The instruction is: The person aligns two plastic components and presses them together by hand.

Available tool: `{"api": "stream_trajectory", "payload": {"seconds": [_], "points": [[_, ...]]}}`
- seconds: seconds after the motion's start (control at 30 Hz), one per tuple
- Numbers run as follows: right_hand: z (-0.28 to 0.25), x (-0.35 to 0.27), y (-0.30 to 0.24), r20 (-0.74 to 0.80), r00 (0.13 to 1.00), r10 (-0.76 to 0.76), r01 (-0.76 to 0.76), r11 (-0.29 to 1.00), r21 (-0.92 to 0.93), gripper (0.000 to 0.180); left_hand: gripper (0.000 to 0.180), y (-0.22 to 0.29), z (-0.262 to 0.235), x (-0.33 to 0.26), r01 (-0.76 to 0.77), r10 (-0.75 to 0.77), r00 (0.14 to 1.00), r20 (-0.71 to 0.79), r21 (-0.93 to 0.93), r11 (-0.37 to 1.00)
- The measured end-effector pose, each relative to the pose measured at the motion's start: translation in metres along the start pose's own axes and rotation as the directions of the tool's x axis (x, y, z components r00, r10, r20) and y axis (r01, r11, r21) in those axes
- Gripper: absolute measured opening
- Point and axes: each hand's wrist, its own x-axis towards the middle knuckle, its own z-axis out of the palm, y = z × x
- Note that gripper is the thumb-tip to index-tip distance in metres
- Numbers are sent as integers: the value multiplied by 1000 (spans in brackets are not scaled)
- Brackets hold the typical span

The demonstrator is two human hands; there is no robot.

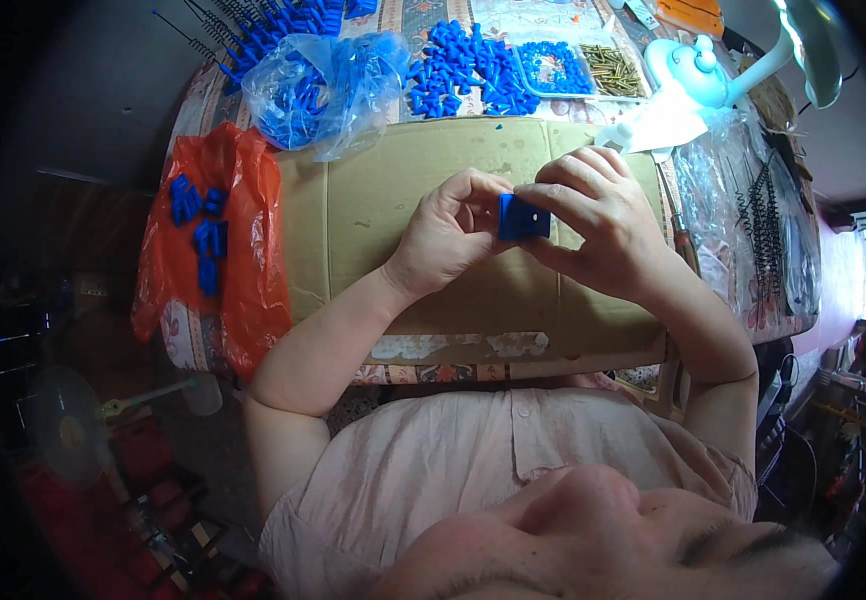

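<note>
Above the brown cardboard sheet [383,215], a small blue plastic block [521,218] with a hole in its face is held between my two hands. My left hand [450,228] pinches its left side with thumb and fingers. From the right, my right hand [598,215] grips the same block, thumb below and fingers on top. Whether a smaller part sits between the fingers is hidden. Several similar blue blocks [209,240] lie on a red plastic bag [253,210] to the left.
Beyond the cardboard are a clear bag [353,85] of blue parts, a pile of blue cone-shaped pieces [463,65], and a tray with small blue parts [553,68] and brass-coloured pins [610,70]. A lamp [698,70] stands far right. Black springs [761,230] and a screwdriver [683,243] lie right.
</note>
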Motion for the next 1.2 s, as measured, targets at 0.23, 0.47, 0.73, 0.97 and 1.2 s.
{"api": "stream_trajectory", "payload": {"seconds": [0.23, 0.47, 0.73, 0.97, 1.2], "points": [[-1, 0, 1, 7, 1000, 7, -7, 1000, -1, 40, 33, 0, 1, 0, -11, 11, 1000, 2, -6, 1000], [-4, 2, 3, -21, 1000, 7, -7, 1000, 16, 45, 33, 3, -2, 1, 1, 1, 1000, -27, 51, 999], [-2, -1, 23, 4, 966, 260, -235, 863, 447, 24, 36, 3, -10, 3, 21, -23, 988, -152, -9, 1000], [10, -4, 27, 295, 867, 403, -487, 551, 678, 13, 34, 5, -8, 2, 7, -22, 979, -201, -77, 997], [20, -7, 32, 446, 819, 361, -529, 170, 832, 12, 36, 2, -9, 0, -6, -15, 979, -201, -105, 994]]}}
